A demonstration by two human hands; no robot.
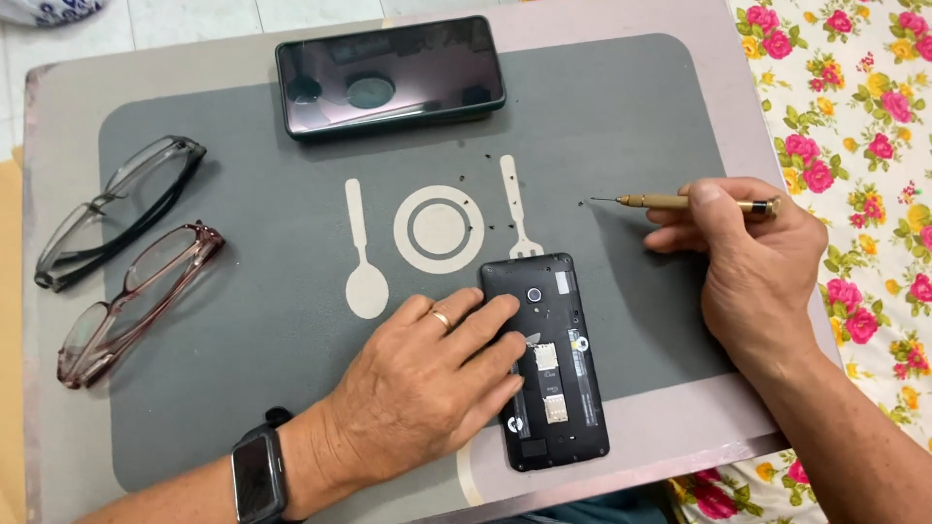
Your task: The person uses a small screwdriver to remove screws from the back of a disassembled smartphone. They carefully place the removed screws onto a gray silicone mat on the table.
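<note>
Surface: grey mat [243, 388] with a spoon, plate and fork printed on it, lying on a small table; flowered cloth [854, 116] beyond the mat's right edge.
Phone: I see the open phone [549, 364], back cover off, flat on the mat just below the printed fork, near the mat's lower edge.
Left hand: my left hand [427, 383] lies flat on the phone's left side, fingers spread and loose, pressing rather than gripping.
Right hand: my right hand [752, 262], right of the phone, pinches a slim brass screwdriver [680, 202], its tip pointing left above the mat.
Screws: tiny dark screws [490, 227] lie loose on the mat above the phone, around the fork.
Handling: I judge the phone light, stiff and fragile where its insides show; best held by the long edges.
Others: a second phone [388, 76] at the mat's top; two pairs of glasses [126, 257] at its left.
</note>
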